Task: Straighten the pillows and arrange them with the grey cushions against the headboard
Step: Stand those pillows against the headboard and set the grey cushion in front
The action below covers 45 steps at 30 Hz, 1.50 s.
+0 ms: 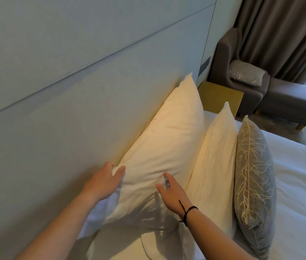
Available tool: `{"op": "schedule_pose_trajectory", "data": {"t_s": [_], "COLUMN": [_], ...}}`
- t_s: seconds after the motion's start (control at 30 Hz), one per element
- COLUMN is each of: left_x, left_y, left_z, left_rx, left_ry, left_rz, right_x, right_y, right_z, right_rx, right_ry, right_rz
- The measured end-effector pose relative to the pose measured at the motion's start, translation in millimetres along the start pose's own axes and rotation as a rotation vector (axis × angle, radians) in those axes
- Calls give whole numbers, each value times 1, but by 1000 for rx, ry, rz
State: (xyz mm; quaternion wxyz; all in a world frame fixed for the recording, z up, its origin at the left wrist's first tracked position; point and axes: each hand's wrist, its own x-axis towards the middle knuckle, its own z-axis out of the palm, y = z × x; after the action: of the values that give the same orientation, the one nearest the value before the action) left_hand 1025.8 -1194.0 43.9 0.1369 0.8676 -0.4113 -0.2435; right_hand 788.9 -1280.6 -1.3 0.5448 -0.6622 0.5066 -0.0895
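My left hand (105, 182) and right hand (172, 192), fingers spread, flat on rear pillow (167, 147) at frame centre, gripping nothing. Pillow leans on headboard (64, 119). Second pillow (217, 152), grey cushion (255, 175) upright in front. Row near done; final smoothing left, I judge.

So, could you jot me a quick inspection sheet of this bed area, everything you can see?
Surface: bed with white sheet, lightly creased.
Job's things: back pillow leaning on headboard; front pillow upright before it; grey cushion upright in front of both.
Clutter: nothing seen.
Hands: left hand open, at the back pillow's edge by the headboard; right hand open, flat on the pillow's face, black cord at the wrist.
Cables: nothing seen.
Surroundings: bedside table, armchair with a second cushion, footstool, curtain.
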Motion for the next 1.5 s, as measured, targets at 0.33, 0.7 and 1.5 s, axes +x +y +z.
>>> {"op": "schedule_pose_trajectory", "data": {"t_s": [0.33, 0.7, 1.5], "left_x": [80, 97, 314], "left_y": [79, 98, 282], "left_z": [-1, -3, -10], "left_rx": [-23, 596, 849], "left_ry": [-30, 87, 488], "left_rz": [143, 333, 810], "right_x": [26, 58, 166], "right_y": [3, 1, -2], "right_z": [-9, -31, -67], "right_rx": [109, 232, 210], "right_ry": [173, 262, 385], "right_rz": [5, 4, 30]}}
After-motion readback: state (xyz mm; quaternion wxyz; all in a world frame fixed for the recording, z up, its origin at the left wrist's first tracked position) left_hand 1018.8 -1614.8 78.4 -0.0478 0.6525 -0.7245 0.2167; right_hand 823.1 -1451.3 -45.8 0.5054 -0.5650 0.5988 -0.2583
